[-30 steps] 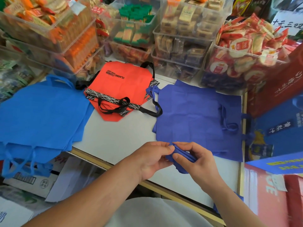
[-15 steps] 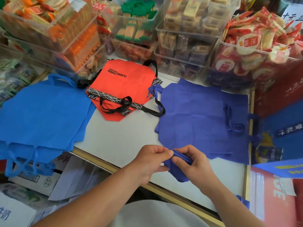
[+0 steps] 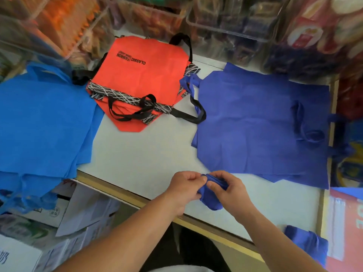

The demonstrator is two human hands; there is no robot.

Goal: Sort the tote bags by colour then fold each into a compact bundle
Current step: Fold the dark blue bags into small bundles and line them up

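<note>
A small dark blue bundle [image 3: 210, 199] of tote bag fabric lies at the table's front edge. My left hand [image 3: 184, 186] pinches its left end and my right hand [image 3: 228, 190] grips its right part, fingertips almost meeting. A pile of flat dark blue tote bags [image 3: 261, 126] lies on the right. Red tote bags [image 3: 145, 79] with black handles lie at the back middle. Light blue tote bags [image 3: 43, 122] lie on the left, hanging over the table's edge. Another folded dark blue bundle [image 3: 308, 242] sits at the front right corner.
The white table [image 3: 149, 154] has a wooden front rim. Clear bins of packaged snacks [image 3: 231, 18] line the back. Cardboard boxes [image 3: 78, 222] stand below on the left, and red and blue cartons [image 3: 347, 213] stand on the right.
The camera has tilted down and come closer. My hands have drawn the dark blue bundle tighter and shorter between them; the piles of bags have not moved.
</note>
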